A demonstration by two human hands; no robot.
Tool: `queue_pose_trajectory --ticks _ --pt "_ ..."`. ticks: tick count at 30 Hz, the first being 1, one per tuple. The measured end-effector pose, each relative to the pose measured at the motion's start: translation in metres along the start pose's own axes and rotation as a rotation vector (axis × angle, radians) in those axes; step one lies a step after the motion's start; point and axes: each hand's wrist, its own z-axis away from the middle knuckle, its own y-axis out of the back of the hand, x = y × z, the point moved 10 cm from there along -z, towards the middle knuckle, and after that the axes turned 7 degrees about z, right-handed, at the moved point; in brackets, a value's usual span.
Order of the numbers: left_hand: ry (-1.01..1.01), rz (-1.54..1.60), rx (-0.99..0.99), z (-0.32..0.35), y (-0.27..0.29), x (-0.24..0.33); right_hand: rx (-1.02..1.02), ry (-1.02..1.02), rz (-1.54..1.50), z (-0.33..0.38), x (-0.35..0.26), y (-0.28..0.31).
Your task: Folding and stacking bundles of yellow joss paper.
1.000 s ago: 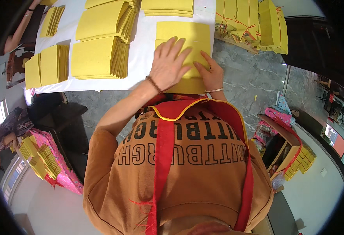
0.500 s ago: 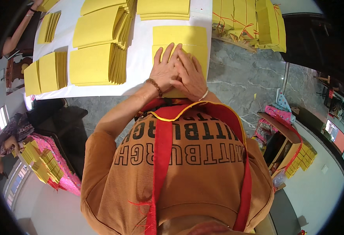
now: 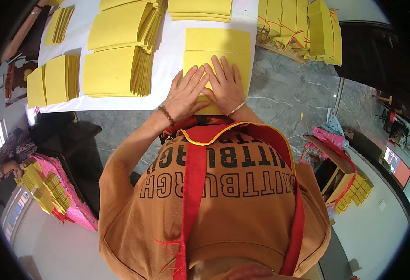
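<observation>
A yellow paper sheet [image 3: 216, 46] lay on the white table [image 3: 167, 60], right in front of the person. The left hand [image 3: 185, 93] and right hand [image 3: 224, 84] lay flat and open on its near part, pressing down, holding nothing. A crease crossed the sheet. Many folded yellow stacks [image 3: 114, 70] sat to the left. Tied bundles [image 3: 298, 25] waited far right.

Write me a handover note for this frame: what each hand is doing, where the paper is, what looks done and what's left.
Left hand: flat, palm down on the yellow sheet, holding nothing.
Right hand: flat beside it on the same sheet, fingers overlapping the left.
The sheet lies on the white table, with a crease line across it.
Done: fanned yellow stacks to the left.
Left: tied yellow bundles to the right, apparently unprocessed.
</observation>
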Motion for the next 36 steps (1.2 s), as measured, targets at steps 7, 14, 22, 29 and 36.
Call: queue_pose_trajectory --ticks 7,14,22,29,36 --pt "0.056 -0.186 -0.04 -0.001 -0.002 0.002 -0.007 -0.132 0.073 0.017 0.046 0.012" --pt "-0.148 -0.454 0.027 -0.019 -0.001 0.028 0.078 -0.171 -0.259 0.02 0.063 0.013" --pt "-0.195 -0.516 -0.028 -0.054 0.023 0.035 0.293 -0.739 -1.393 0.049 0.139 0.012" --pt "0.045 -0.405 0.202 -0.125 0.143 -0.007 0.269 -0.952 -1.394 0.081 0.142 -0.021" --pt "-0.121 -0.637 0.314 -0.187 0.078 -0.104 0.259 -0.83 -1.364 0.068 0.125 -0.022"
